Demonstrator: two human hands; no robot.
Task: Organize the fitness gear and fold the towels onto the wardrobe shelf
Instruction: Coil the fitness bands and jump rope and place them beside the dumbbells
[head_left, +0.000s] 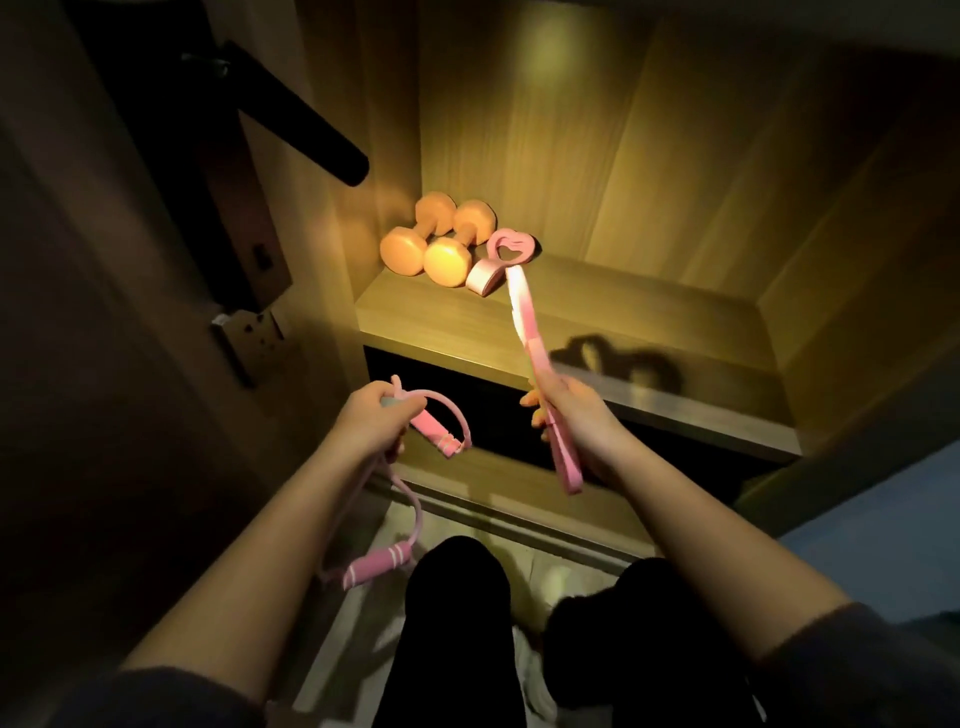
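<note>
At the upper left of the frame a dark door handle (301, 119) sticks out from a door that stays in shadow. Below it, at the lower left, the left hand (371, 418) is closed around a pink resistance tube (452, 408). One foam grip (435, 435) of the tube lies just beside the fingers, and the other foam grip (376, 566) hangs lower, near the black-clothed knees (457, 597). At the centre, on the lit wardrobe shelf (649, 322), two orange-looking dumbbells (423, 244) lie side by side at the left end. Just to their right sits a pink heart-shaped piece (501, 260). Right of centre the right hand (569, 410) grips a flat pink band (527, 322) around its lower half. The band points up and to the left, and its blurred upper end is near the heart-shaped piece; I cannot tell if they touch. A shadow falls on the shelf at the right.
</note>
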